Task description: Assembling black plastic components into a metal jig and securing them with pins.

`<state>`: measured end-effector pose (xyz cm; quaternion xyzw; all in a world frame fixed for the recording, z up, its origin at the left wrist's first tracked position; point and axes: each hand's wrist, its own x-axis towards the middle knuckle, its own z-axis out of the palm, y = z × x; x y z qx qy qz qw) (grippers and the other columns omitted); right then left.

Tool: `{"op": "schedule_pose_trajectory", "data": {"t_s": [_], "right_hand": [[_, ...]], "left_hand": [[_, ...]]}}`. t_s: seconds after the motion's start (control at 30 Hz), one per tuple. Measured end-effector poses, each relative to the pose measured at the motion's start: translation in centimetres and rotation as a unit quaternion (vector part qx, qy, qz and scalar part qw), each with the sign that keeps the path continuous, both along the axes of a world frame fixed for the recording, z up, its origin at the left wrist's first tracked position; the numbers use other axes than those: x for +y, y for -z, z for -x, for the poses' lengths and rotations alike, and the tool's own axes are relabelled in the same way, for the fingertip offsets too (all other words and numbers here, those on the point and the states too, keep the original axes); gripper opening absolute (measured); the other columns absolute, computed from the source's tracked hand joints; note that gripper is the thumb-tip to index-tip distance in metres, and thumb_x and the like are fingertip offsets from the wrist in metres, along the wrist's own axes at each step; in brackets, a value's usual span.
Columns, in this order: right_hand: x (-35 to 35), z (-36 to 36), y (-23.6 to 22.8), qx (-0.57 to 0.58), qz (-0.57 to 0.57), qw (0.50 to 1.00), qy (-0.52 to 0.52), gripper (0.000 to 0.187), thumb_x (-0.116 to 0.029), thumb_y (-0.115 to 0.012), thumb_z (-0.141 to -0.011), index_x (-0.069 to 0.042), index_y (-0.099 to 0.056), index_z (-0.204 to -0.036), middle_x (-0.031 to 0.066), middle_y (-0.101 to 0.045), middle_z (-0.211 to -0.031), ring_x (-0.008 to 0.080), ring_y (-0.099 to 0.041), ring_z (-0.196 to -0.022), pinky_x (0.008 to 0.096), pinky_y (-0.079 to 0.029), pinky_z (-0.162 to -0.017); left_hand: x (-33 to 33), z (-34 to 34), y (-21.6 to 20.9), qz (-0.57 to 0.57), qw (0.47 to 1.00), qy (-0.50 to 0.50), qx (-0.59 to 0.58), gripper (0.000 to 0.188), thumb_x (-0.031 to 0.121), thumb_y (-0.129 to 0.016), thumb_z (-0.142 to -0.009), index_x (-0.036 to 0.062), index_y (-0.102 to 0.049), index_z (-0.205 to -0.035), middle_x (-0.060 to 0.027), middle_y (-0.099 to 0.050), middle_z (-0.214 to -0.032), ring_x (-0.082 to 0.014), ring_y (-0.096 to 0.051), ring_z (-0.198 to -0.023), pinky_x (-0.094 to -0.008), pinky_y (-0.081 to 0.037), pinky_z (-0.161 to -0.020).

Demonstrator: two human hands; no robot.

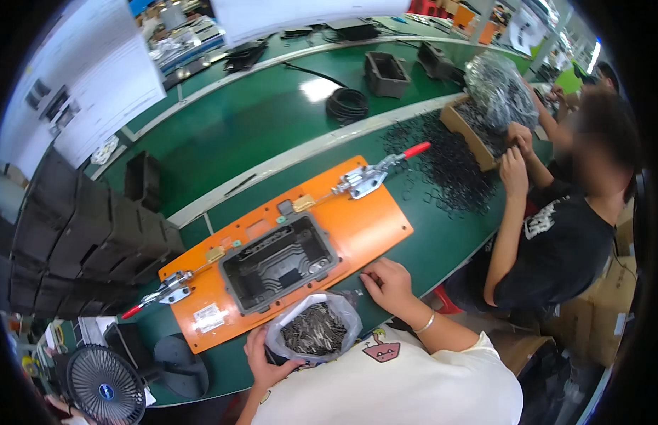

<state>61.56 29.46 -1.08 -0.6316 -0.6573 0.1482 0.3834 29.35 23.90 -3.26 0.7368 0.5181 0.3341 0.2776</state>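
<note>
My left hand is wrapped round the left side of an open clear plastic bag, its thumb along the near rim. Many small metal pins fill the bag, which seems to sit in a dark container. To the right, by the near edge of an orange fixture plate, my right hand has its fingers curled toward the thumb. Whatever it may hold is hidden. A grey rectangular housing lies open side up in the plate, between two toggle clamps with red handles.
Black housings are stacked at the left, behind a small fan. Small black rings lie scattered on the green table near a cardboard box. A co-worker sits at the right, hands near that box. A coiled black cable lies farther back.
</note>
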Motion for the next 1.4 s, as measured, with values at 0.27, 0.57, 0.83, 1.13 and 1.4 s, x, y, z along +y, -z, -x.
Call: {"op": "schedule_pose_trajectory", "data": {"t_s": [0.27,0.57,0.83,1.13,1.4], "right_hand": [[0.1,0.6,0.1,-0.012,0.01,1.0,0.016,0.01,-0.002,-0.069,-0.074,-0.005,-0.059,-0.075,0.0096,-0.053,-0.064,0.0249,-0.054,-0.053,0.0344,-0.042,-0.051],[0.0,0.6,0.6,0.025,0.006,1.0,0.011,0.009,0.0,-0.066,-0.078,-0.001,-0.058,-0.073,0.007,-0.049,-0.062,0.0165,-0.046,-0.047,0.0277,-0.037,-0.045],[-0.3,0.1,1.1,0.073,0.009,0.997,0.004,0.008,-0.002,-0.066,-0.081,0.001,-0.06,-0.076,0.0051,-0.051,-0.064,0.0114,-0.046,-0.049,0.0248,-0.037,-0.045],[-0.3,0.0,0.8,0.074,-0.004,0.997,0.005,0.01,-0.003,-0.066,-0.08,0.0,-0.06,-0.073,0.0056,-0.05,-0.061,0.0128,-0.047,-0.048,0.0248,-0.038,-0.045],[-0.2,0.0,0.9,0.083,0.002,0.997,0.009,0.01,-0.003,-0.065,-0.081,0.001,-0.059,-0.074,0.0057,-0.051,-0.062,0.0123,-0.048,-0.049,0.0242,-0.038,-0.046]], "left_hand": [[0.0,0.6,-1.4,-0.055,0.986,-0.012,-0.157,0.079,0.029,-0.089,-0.058,-0.0031,-0.053,-0.12,-0.0182,-0.052,-0.125,-0.0312,-0.053,-0.111,-0.0374,-0.043,-0.091],[7.6,1.3,-13.7,-0.222,0.972,-0.077,-0.007,0.033,0.001,-0.068,-0.076,-0.005,-0.058,-0.107,-0.0198,-0.06,-0.101,-0.0312,-0.06,-0.087,-0.036,-0.049,-0.075],[26.4,-1.0,-14.8,-0.115,0.977,-0.175,0.036,0.06,0.029,-0.068,-0.081,-0.0045,-0.046,-0.125,-0.0197,-0.046,-0.123,-0.0297,-0.057,-0.099,-0.0368,-0.05,-0.082],[39.5,4.1,-9.6,0.251,0.884,-0.34,0.199,0.067,0.027,-0.061,-0.082,-0.0073,-0.04,-0.135,-0.0249,0.001,-0.154,-0.0385,-0.046,-0.126,-0.0387,-0.036,-0.107],[38.8,2.1,-8.9,0.159,0.889,-0.414,0.118,0.048,0.019,-0.065,-0.076,-0.0019,-0.055,-0.118,-0.0236,-0.039,-0.135,-0.0373,-0.055,-0.111,-0.041,-0.045,-0.096]]}}
